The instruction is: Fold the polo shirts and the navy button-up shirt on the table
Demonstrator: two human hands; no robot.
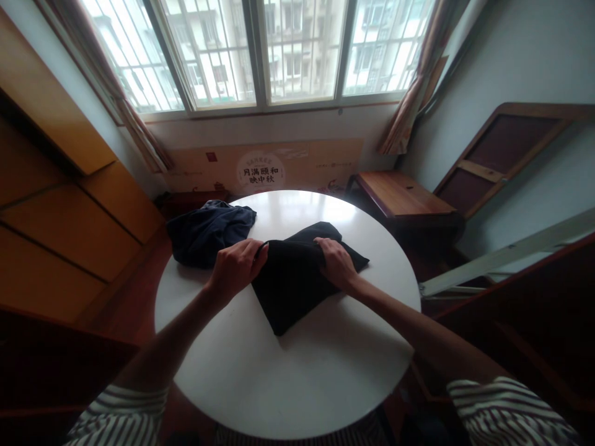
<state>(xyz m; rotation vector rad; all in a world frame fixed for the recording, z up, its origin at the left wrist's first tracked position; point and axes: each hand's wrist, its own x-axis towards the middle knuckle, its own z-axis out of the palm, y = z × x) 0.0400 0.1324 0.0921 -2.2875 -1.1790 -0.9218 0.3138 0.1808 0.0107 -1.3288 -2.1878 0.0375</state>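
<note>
A black folded garment (292,285) lies on the round white table (297,378), one corner pointing toward me. Its exact kind I cannot make out. My left hand (239,263) pinches the garment's upper left edge between thumb and fingers. On its right part rests my right hand (335,261), fingers bent over the cloth and thumb side toward the middle; whether it grips a fold is partly hidden. Left of my left hand, a crumpled dark blue garment (209,229) sits at the table's far left rim.
Behind the table is a barred window (260,56) with curtains, above a printed banner (260,170). A wooden side table (404,192) stands at the back right, near a leaning wooden frame (497,161). Wooden cabinets (60,217) line the left side.
</note>
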